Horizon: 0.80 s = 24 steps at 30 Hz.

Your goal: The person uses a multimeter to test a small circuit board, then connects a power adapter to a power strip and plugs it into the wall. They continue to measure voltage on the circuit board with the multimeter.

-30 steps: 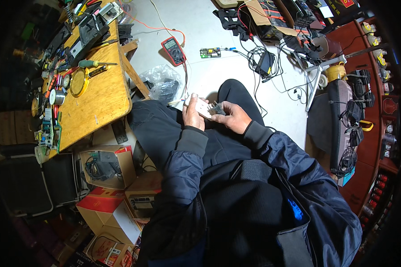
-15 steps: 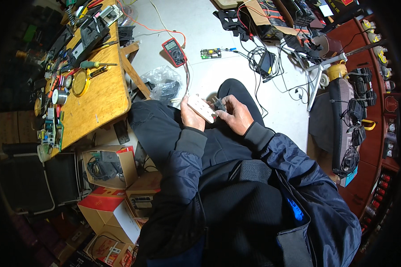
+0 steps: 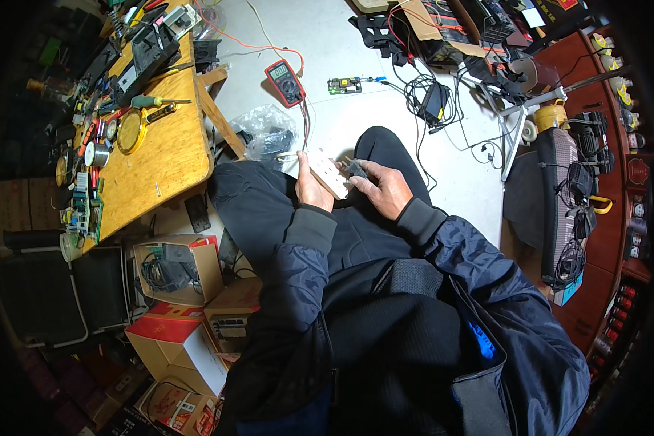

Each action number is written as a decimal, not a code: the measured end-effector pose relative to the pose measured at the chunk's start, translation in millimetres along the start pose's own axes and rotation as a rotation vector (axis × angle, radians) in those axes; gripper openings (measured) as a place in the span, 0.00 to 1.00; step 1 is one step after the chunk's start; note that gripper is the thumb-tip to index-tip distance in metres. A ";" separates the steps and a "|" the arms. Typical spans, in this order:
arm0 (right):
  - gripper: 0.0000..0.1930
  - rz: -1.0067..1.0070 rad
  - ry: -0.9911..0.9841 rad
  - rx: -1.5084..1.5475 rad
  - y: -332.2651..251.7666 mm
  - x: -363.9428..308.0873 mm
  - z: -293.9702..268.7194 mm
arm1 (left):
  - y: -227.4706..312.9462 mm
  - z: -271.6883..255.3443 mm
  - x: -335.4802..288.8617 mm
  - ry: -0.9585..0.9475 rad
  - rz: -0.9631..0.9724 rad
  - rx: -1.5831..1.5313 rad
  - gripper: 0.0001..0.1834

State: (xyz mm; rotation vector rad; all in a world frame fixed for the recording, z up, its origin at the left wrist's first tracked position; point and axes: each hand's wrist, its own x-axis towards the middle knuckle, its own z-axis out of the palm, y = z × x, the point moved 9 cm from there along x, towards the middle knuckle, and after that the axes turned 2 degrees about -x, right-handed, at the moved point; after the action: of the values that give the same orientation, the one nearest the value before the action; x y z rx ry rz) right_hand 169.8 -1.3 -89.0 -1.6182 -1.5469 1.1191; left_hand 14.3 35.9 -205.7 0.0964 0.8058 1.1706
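Observation:
My left hand [image 3: 314,190] is closed around a white power strip [image 3: 329,175], held tilted above my lap. Between the thumb and fingers of my right hand [image 3: 387,190] is a black power plug [image 3: 356,168], right beside the strip. Its prongs point away from me to the upper left; whether plug and strip touch, I cannot tell. Beyond my hands a red multimeter [image 3: 283,83] lies on the floor, with leads running down toward the strip. Right of the meter lies a small circuit board [image 3: 344,86] with a cable attached.
To the left stands a wooden workbench [image 3: 168,156] crowded with tools, a solder spool [image 3: 97,155] and a screwdriver [image 3: 158,102]. A clear plastic bag [image 3: 265,131] rests by its leg. Coiled black cables with an adapter [image 3: 434,104] lie right. Cardboard boxes [image 3: 174,272] sit lower left.
The power strip has turned slightly in my left hand, so its side edge shows more. My right hand and the plug have shifted a little. A small green light on the circuit board has dimmed.

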 end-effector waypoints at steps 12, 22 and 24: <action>0.26 0.064 0.017 -0.037 2.8 1.1 -3.0 | -0.4 -0.8 -0.9 0.037 -0.030 0.018 0.35; 0.25 0.086 0.000 -0.028 6.8 1.0 -0.5 | -1.9 -1.9 -0.3 0.038 -0.042 0.016 0.35; 0.25 0.088 -0.002 -0.023 7.0 1.2 -0.2 | -2.0 -1.6 0.5 0.029 -0.040 0.019 0.35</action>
State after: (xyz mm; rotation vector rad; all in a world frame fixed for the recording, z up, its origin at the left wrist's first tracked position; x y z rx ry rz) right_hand 173.1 -0.8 -95.3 -1.7155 -1.5074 1.1540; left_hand 15.0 35.0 -208.0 0.0783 0.8411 1.1293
